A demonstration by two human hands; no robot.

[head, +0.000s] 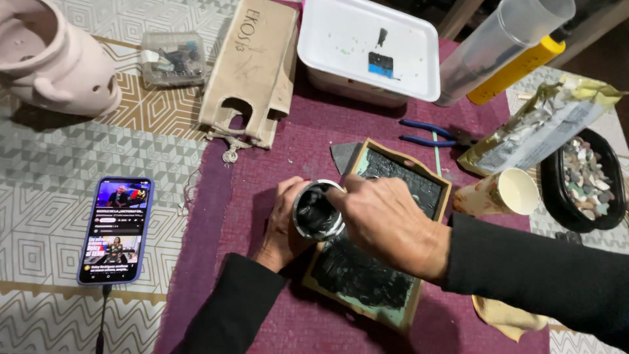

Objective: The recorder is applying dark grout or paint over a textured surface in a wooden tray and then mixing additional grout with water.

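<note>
My left hand (280,226) grips a small round cup (316,211) smeared inside with dark paste, tilted over a wooden tray (431,178). The tray holds a black, wet-looking layer. My right hand (386,223) reaches across to the cup's rim, fingers curled at its edge; whether it holds a tool is hidden. Both sleeves are black. The tray lies on a purple cloth (223,216).
A phone (116,229) with a lit screen lies at left, cable attached. A pink ceramic pot (52,59), small clear box (173,58), cardboard bag (252,65), white tub (367,46), blue pliers (429,134), paper cup (504,192) and black dish of pebbles (586,177) surround the tray.
</note>
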